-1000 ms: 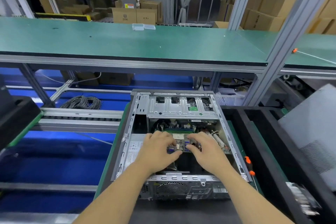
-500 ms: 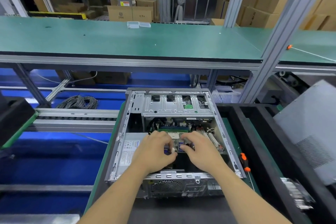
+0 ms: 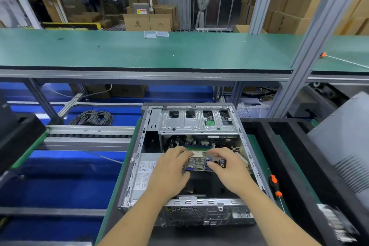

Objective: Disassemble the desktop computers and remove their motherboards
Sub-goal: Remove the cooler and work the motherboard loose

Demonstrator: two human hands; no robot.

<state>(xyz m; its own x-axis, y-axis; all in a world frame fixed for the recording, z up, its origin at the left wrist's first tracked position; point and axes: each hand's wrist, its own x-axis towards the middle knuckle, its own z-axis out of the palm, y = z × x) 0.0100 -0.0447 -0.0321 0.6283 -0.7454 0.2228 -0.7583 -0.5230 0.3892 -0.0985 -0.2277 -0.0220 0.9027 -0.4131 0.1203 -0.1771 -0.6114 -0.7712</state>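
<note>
Both hands, left hand (image 3: 169, 171) and right hand (image 3: 229, 168), grip the motherboard (image 3: 199, 163) by its near port edge, apparently to lift it from the case (image 3: 137, 166).

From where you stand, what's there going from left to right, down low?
Coil of grey cable → open silver metal computer case → left hand → right hand → orange-and-black screwdriver → grey perforated metal panel.

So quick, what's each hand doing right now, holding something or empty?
Left hand: grips the motherboard by its port edge.
Right hand: grips the same motherboard from the other side.
</note>
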